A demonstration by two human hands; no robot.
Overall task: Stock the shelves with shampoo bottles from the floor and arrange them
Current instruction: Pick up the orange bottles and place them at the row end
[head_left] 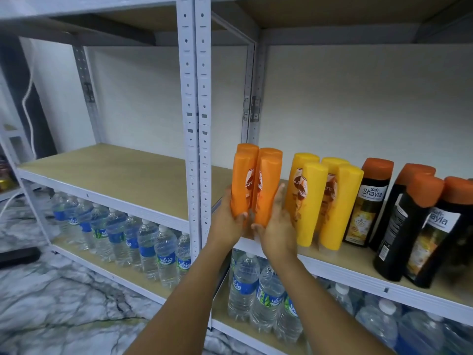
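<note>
Head view, and the orange Sunsilk shampoo bottles (256, 183) are right in the middle of the action: a tight cluster of four, standing cap-down at the left end of the shelf board (358, 267), long axes upright with a slight lean to the left. The left hand (227, 221) is wrapped round the foot of the front-left bottle, thumb curled across its face; the right hand (277, 226) clasps the front-right one, its fingers slipped up into the gap between that bottle and the neighbours. So both hands are holding, one bottle each, and both sit level with the bottles' lower halves, neither nearer than the other.

Here's what the next move turns on, I reckon: the two front bottles stand directly ahead of the palms and touch each other, so squaring them up looks like a straight push back and a squeeze together, keeping those upright axes from tipping.

Just to the right, near but apart, stand four yellow Sunsilk bottles (322, 201), then the black Shayla bottles (409, 226) with orange caps. The white upright post (195, 124) rises just left of the orange group. Below, Waiq water bottles (153, 247) fill the lower shelf.
</note>
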